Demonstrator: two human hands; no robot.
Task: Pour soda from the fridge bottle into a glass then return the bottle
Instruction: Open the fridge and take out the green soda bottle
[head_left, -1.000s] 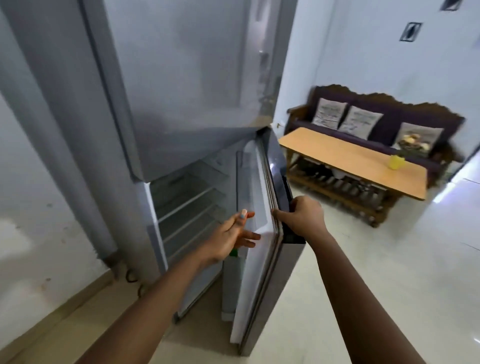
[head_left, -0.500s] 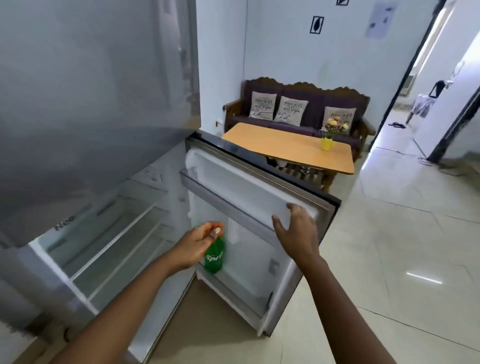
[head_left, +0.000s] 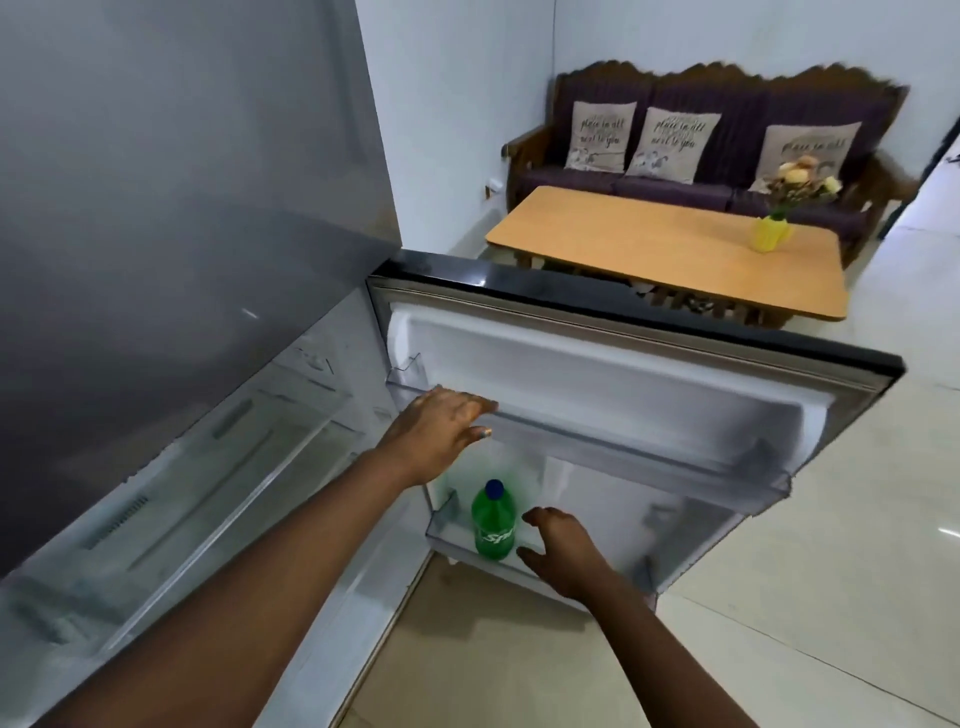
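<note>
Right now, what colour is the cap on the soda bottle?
Blue cap, seen in the head view.

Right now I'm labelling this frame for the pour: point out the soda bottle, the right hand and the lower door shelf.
soda bottle (head_left: 492, 530), head view, on its green body.
right hand (head_left: 563, 552), head view, on the back of the hand.
lower door shelf (head_left: 448, 536), head view, on its clear front rail left of the bottle.

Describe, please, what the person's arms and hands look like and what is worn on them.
Both forearms are bare as far as the frame shows: no sleeve, watch or bracelet in view. The left hand has a pale, glinting thumbnail, perhaps polished; blur makes it hard to tell. The right hand shows no ring or glove. No markings are visible on either arm.
</note>
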